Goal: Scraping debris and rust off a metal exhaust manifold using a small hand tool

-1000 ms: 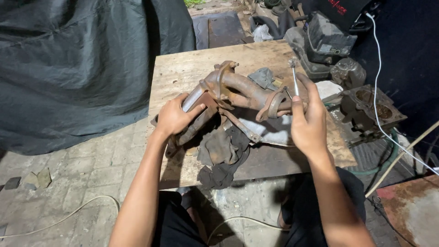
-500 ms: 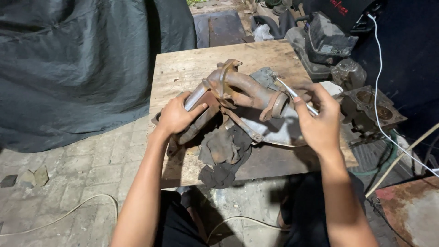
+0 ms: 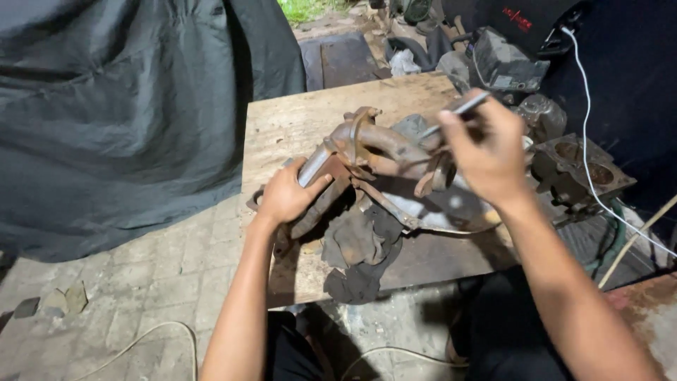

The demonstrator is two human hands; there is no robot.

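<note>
A rusty exhaust manifold (image 3: 374, 152) with curved brown pipes lies on a worn wooden board (image 3: 296, 116). My left hand (image 3: 288, 194) grips its lower left pipe end. My right hand (image 3: 486, 152) is raised over the manifold's right side and holds a thin silver metal tool (image 3: 458, 109) that points up and right. A dark dirty rag (image 3: 363, 247) lies under the manifold at the board's near edge. A shiny metal heat shield (image 3: 451, 208) shows beneath the pipes.
A large grey tarp (image 3: 113, 106) covers something on the left. Engine parts, among them a grey cylinder block (image 3: 578, 169), sit on the right with a white cable (image 3: 589, 113) running over them. Paving stones lie below, with another white cable (image 3: 141, 342).
My right hand has lifted and turned, and the silver tool now points up to the right instead of lying against the manifold. My left hand stays on the pipe end.
</note>
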